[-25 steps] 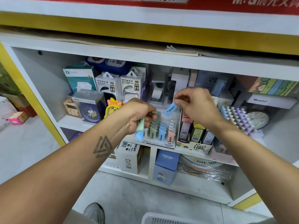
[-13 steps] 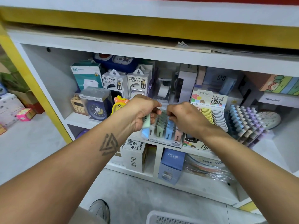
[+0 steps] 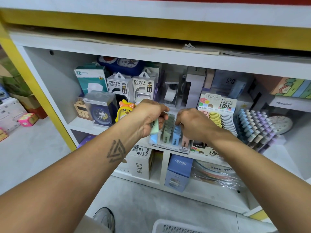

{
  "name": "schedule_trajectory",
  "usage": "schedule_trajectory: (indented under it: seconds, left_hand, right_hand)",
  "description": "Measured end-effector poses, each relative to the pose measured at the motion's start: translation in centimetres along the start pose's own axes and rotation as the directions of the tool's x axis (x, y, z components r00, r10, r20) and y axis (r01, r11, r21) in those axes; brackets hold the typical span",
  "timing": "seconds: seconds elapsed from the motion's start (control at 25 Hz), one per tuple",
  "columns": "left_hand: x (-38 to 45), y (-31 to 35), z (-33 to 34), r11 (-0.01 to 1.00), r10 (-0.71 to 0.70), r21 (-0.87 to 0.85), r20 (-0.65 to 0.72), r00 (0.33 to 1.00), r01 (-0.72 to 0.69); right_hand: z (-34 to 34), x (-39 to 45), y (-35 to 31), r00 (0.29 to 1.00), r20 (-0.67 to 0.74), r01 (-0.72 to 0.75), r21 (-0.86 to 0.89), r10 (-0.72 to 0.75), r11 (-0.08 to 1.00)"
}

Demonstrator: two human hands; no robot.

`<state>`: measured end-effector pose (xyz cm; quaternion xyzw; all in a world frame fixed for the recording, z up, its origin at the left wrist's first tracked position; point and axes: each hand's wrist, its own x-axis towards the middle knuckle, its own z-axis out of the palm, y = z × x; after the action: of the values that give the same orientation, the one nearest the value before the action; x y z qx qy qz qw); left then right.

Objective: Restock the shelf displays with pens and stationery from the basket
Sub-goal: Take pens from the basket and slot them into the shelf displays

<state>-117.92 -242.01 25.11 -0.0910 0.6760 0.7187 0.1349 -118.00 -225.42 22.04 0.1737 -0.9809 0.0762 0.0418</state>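
**Packs gripped over the lead display**

Gripped in the left hand (image 3: 148,118) are a few slim packs (image 3: 154,132) — green and blue — held upright just left of the display box (image 3: 170,145). The right hand (image 3: 193,122) is curled down into the box's rows; whether anything is pinched there cannot be told. The basket (image 3: 168,226) is seen below, on the floor.

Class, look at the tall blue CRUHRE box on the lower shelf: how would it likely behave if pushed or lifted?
The CRUHRE box stands tall and narrow, so a push near its top would probably tip it. It looks like cardboard, so probably stiff, easy to grip and not slippery.
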Motion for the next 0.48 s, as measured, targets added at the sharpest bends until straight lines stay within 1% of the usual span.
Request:
schedule_trajectory:
  seconds: [0.04,0.08,0.12,0.16,0.2,0.24,0.28,0.32,0.36,0.4,0.44,0.48]
  left_hand:
    - [0.0,0.1,0.1,1.000,0.006,-0.013,-0.020,1.000,-0.007]
    - [0.0,0.2,0.2,0.999,0.015,-0.045,-0.052,0.999,-0.017]
    - [0.1,0.4,0.3,0.995,0.024,-0.094,-0.089,0.996,-0.032]
    - [0.1,0.6,0.3,0.988,0.030,-0.144,-0.124,0.992,-0.048]
    - [0.2,0.7,0.3,0.981,0.030,-0.185,-0.145,0.989,-0.057]
    - [0.2,0.8,0.4,0.975,0.028,-0.215,-0.151,0.988,-0.060]
    - [0.1,0.8,0.5,0.971,0.031,-0.231,-0.149,0.988,-0.065]
    - [0.1,0.8,0.8,0.971,0.043,-0.227,-0.151,0.988,-0.077]
    - [0.1,0.7,1.0,0.974,0.062,-0.206,-0.162,0.985,-0.096]
    - [0.1,0.5,1.3,0.977,0.086,-0.176,-0.178,0.980,-0.118]
    - [0.2,0.4,1.6,0.980,0.106,-0.149,-0.190,0.976,-0.135]
    - [0.2,0.2,1.8,0.982,0.118,-0.124,-0.194,0.974,-0.144]
  right_hand:
    - [-0.5,-0.1,-0.3,1.000,-0.011,-0.016,0.106,0.017,0.994]
    - [-1.1,-0.3,-0.7,0.999,-0.018,-0.043,0.296,0.051,0.954]
    - [-1.8,-0.6,-1.2,0.997,0.013,-0.075,0.543,0.082,0.836]
    - [-2.6,-0.9,-1.7,0.994,0.080,-0.110,0.757,0.077,0.644]
    - [-3.1,-1.2,-2.1,0.990,0.138,-0.139,0.872,0.037,0.469]
    - [-3.4,-1.6,-2.4,0.986,0.168,-0.154,0.914,-0.004,0.375]
    - [-3.4,-1.9,-2.7,0.985,0.174,-0.156,0.919,-0.019,0.361]
    - [-3.4,-2.2,-2.9,0.987,0.158,-0.139,0.902,-0.012,0.409]
    - [-3.3,-2.3,-3.1,0.993,0.121,-0.111,0.861,0.012,0.497]
    - [-3.3,-2.3,-3.1,0.996,0.078,-0.087,0.823,0.041,0.562]
    - [-3.3,-2.4,-3.1,0.997,0.050,-0.075,0.815,0.060,0.575]
    - [-3.3,-2.4,-3.1,0.997,0.044,-0.071,0.846,0.064,0.529]
